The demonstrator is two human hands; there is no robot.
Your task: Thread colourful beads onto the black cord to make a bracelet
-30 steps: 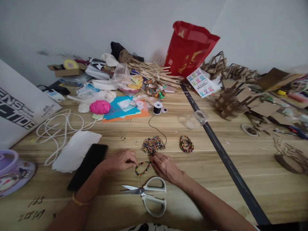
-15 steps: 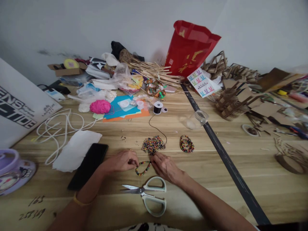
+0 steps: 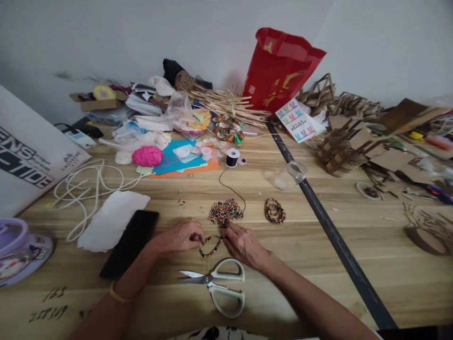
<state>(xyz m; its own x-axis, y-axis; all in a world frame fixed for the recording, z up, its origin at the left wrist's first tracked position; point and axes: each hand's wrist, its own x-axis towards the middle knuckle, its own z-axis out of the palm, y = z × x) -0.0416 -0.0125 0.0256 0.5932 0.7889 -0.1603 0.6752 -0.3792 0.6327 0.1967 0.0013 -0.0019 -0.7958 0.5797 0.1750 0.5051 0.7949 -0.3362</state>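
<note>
Between my hands lies a loop of multicoloured beads [image 3: 208, 254], a beaded bracelet. My left hand [image 3: 186, 235] pinches its left side, fingers closed. At its upper right, my right hand [image 3: 244, 242] is closed on the other side, its fingertips partly hidden. Just beyond my right fingers sits a pile of small mixed-colour beads [image 3: 225, 212]. A thin clear thread hangs from the loop toward the scissors [image 3: 228, 274], which lie with blades apart close to me. Finished-looking bead bracelets [image 3: 275, 212] rest to the right of the pile.
A spool of black cord [image 3: 232, 158] stands behind the beads. On the left are a black phone [image 3: 130, 243], white paper [image 3: 113, 219] and a white cable [image 3: 79, 198]. A clear plastic jar [image 3: 296, 173] lies on its side to the right. Craft supplies and a red bag [image 3: 281, 71] line the wall.
</note>
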